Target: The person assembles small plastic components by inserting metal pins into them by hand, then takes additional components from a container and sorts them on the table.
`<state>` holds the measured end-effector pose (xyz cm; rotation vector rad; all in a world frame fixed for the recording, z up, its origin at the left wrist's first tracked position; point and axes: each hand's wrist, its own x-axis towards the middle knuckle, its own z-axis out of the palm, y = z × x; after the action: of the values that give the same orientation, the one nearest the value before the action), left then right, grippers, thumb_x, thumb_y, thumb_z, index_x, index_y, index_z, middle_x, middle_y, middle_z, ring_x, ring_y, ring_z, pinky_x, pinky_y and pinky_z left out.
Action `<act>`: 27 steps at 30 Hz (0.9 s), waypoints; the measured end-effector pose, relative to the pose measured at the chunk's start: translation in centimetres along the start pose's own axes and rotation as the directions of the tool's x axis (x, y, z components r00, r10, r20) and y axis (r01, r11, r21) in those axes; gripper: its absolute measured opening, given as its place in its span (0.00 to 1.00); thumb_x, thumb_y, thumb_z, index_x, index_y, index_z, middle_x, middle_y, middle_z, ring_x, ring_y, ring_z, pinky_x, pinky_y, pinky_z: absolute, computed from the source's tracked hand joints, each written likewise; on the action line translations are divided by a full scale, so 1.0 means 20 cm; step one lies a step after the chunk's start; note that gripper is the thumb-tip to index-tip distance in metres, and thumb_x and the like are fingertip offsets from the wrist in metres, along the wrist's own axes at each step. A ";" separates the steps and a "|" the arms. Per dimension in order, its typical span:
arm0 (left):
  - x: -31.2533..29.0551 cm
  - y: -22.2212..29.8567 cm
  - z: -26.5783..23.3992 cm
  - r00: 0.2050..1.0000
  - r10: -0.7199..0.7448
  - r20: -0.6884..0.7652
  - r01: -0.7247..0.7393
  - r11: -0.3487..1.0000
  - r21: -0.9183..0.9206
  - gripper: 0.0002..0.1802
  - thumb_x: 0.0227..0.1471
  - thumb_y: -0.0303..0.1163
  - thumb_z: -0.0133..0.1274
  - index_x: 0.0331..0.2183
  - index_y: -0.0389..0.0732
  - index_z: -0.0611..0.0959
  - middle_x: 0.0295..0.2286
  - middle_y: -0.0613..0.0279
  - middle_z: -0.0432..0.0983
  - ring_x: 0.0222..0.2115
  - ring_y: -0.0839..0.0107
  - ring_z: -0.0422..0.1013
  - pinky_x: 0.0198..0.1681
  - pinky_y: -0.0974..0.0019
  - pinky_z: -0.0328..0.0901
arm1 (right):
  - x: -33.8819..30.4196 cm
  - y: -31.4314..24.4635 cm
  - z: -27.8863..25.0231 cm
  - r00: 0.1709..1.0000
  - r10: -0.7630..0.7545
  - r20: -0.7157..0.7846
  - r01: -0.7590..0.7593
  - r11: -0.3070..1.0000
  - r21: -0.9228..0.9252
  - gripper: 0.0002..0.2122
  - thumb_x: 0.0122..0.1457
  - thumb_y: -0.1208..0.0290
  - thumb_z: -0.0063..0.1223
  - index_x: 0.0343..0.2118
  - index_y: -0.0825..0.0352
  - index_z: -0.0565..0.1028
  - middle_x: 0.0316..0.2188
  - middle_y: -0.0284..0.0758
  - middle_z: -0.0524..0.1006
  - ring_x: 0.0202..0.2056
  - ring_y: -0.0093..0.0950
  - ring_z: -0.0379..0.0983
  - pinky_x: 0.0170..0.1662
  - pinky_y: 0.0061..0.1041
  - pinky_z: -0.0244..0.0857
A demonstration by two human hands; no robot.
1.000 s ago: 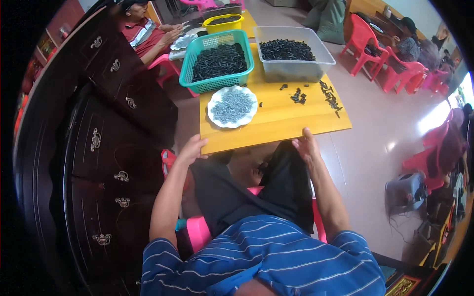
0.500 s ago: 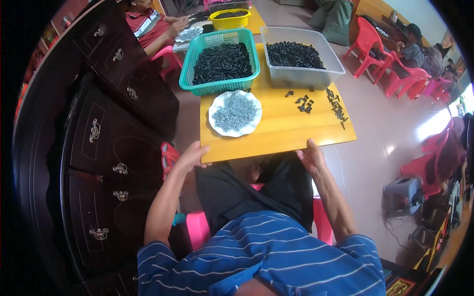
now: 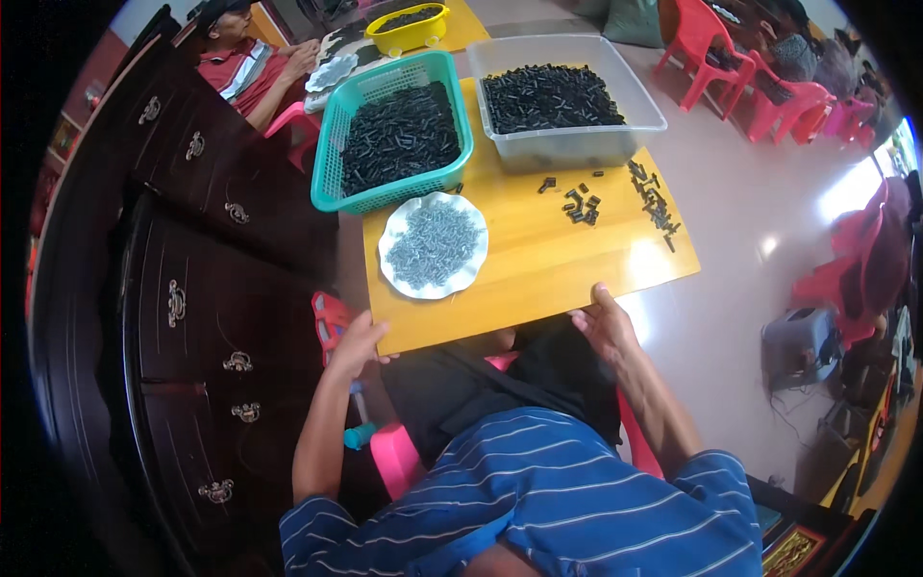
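Note:
My left hand (image 3: 356, 348) grips the near left corner of a yellow tabletop (image 3: 519, 288). My right hand (image 3: 606, 325) holds the near edge further right, thumb on top and fingers partly below. Near the left corner lies a white wavy-rimmed plate (image 3: 423, 292) heaped with small silvery or clear pieces. Behind it stands a teal mesh basket (image 3: 324, 159) full of short black tubular parts. To its right, a clear plastic bin (image 3: 567, 150) holds more such parts. A small group of black parts (image 3: 582, 206) and a longer row of black parts (image 3: 656, 204) lie loose on the right.
A dark wooden cabinet (image 3: 260, 317) runs along my left. Beyond the table sits a person in a red shirt (image 3: 245, 72), near a yellow tub (image 3: 408, 35). Red plastic chairs (image 3: 700, 58) and other people are at the right. A grey box-shaped appliance (image 3: 798, 344) stands on the floor.
The near left table corner now appears closer to my body, and the near edge slants more. Both hands stay on the edge. The whole view has shifted as well.

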<state>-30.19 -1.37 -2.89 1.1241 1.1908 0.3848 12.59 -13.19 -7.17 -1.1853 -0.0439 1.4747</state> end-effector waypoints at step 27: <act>-0.09 0.14 0.03 0.695 0.534 -0.481 -0.287 0.820 0.495 0.13 0.56 0.28 0.53 0.44 0.38 0.78 0.31 0.68 0.76 0.29 0.82 0.70 0.29 0.76 0.64 | -0.33 -0.76 0.31 0.795 0.087 0.601 0.419 0.638 -0.646 0.13 0.69 0.62 0.47 0.40 0.67 0.77 0.38 0.32 0.80 0.41 0.21 0.75 0.47 0.25 0.69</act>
<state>-29.42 -1.77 0.33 1.7138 1.6100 0.9591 18.19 -9.92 9.33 -1.2479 -1.3146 1.6337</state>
